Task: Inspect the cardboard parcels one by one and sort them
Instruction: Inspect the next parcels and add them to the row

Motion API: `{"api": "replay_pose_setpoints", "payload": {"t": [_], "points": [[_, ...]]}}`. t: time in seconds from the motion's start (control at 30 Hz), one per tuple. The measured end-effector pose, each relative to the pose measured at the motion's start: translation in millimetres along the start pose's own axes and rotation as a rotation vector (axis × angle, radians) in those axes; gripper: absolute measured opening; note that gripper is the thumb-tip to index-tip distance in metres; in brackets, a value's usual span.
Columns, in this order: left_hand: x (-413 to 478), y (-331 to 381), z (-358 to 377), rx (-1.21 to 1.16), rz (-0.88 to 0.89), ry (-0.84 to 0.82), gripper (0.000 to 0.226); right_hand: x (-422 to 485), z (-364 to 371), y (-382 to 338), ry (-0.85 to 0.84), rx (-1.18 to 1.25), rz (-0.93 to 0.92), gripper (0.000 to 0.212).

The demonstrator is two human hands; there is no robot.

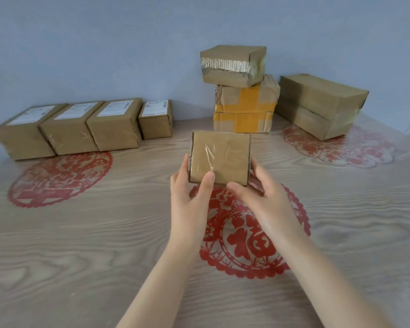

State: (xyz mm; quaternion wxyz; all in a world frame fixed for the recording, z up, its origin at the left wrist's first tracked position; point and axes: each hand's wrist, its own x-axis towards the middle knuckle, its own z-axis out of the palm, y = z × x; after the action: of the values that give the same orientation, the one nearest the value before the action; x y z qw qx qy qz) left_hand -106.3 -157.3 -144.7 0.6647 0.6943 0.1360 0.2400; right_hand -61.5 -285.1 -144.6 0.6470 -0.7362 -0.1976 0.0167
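I hold a small brown cardboard parcel (221,155) wrapped in clear tape above the middle of the table. My left hand (189,188) grips its left side with the thumb on the facing surface. My right hand (258,192) holds its right side and lower edge. A row of several labelled parcels (81,129) lies at the back left. At the back right, a taped parcel (232,65) sits on top of a yellow-taped parcel (244,110), beside a long brown parcel (320,105).
The wood-grain table (81,245) carries three red paper-cut decorations: at the left (59,178), in the centre under my hands (249,242) and at the right (336,150). A pale blue wall (104,43) stands behind the parcels.
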Motion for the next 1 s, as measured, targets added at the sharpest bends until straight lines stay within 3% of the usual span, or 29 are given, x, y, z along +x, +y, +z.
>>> {"api": "replay_pose_setpoints", "payload": {"t": [0.2,0.43,0.6,0.77,0.9,1.0], "points": [[6.7,-2.4,-10.8,-0.073,0.049,-0.057,0.057,3.2,3.0,1.1,0.036,-0.041,-0.046,0.092],[1.8,-5.0,-6.1,-0.029,0.153,-0.045,0.073,1.7,5.0,4.8,0.118,0.065,-0.05,0.059],[-2.3,-0.7,-4.0,-0.1,0.176,0.014,0.061,-1.6,6.2,5.7,0.086,0.057,-0.062,0.047],[-1.5,0.9,-3.7,-0.038,0.167,0.014,0.067,-3.5,5.3,7.9,0.153,0.18,-0.072,0.064],[-1.4,3.4,-6.8,-0.063,0.134,0.07,0.071,-5.4,9.3,8.5,0.045,0.178,-0.092,0.053],[-1.5,4.1,-7.9,-0.072,0.138,0.101,0.057,-4.4,11.3,10.0,0.044,0.189,-0.107,0.05]]}}
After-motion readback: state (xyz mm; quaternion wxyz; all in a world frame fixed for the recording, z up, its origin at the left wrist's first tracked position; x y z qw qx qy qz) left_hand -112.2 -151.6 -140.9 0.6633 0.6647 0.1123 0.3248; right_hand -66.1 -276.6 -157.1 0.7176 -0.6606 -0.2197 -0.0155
